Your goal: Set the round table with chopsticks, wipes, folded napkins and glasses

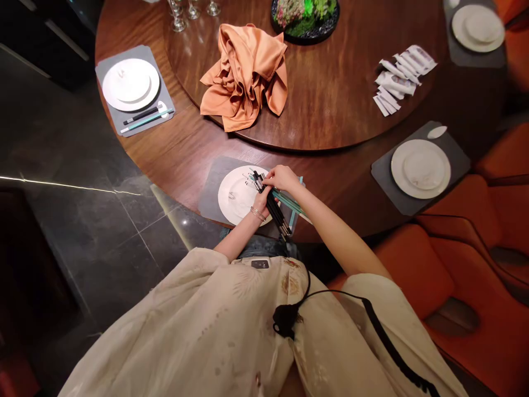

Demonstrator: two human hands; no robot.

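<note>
The left hand (260, 205) is closed around a bundle of chopsticks (275, 216), black and teal, held slanting above the near edge of the bench (339, 184). The right hand (283, 178) is bent over the far ends of the bundle, thumb and fingers drawn close together; whether it grips a stick cannot be told. Teal lengths jut out to the right, beneath the right wrist.

Under the hands are stacked white plates (223, 199) on a gray placemat (210, 184). To the left, another plate stack (108, 88) has a black and a teal stick (144, 119) on its near side. To the right is a third stack (397, 165). Farther off, on the round turntable (330, 105), lie a heap of orange cloth (248, 69) and, to the right, white packets (399, 82). A planter (306, 34) stands at the far side.
</note>
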